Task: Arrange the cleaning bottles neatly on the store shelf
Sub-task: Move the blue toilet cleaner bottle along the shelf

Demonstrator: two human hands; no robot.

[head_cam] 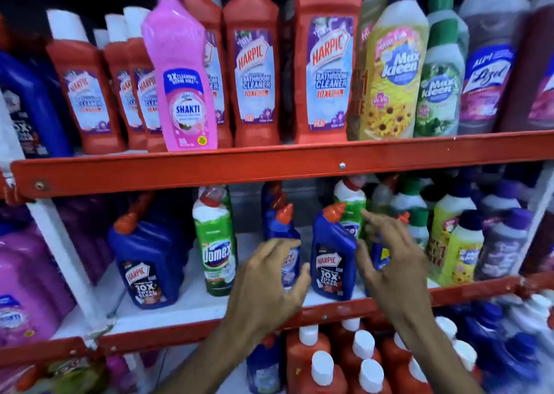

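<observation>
On the middle shelf [192, 306] stand blue Harpic bottles with orange caps and a green Domex bottle [216, 243]. My left hand [269, 279] curls around a small blue Harpic bottle [283, 228], fingers on its front and thumb on its right side. Just to the right stands another blue Harpic bottle [331, 258], upright and free. My right hand [389, 252] hovers to that bottle's right with fingers spread. A small blue bottle with a yellow label [380, 254] shows between its thumb and forefinger. A larger blue Harpic bottle [144, 264] stands at the left.
The top shelf holds red Harpic bathroom cleaners [254, 73], a pink Shakti bottle [183, 76] and Max Kleen bottles [395, 73]. Yellow and purple bottles [458, 243] crowd the middle shelf's right end. Red bottles with white caps [323, 366] fill the shelf below. Red rails [269, 166] edge each shelf.
</observation>
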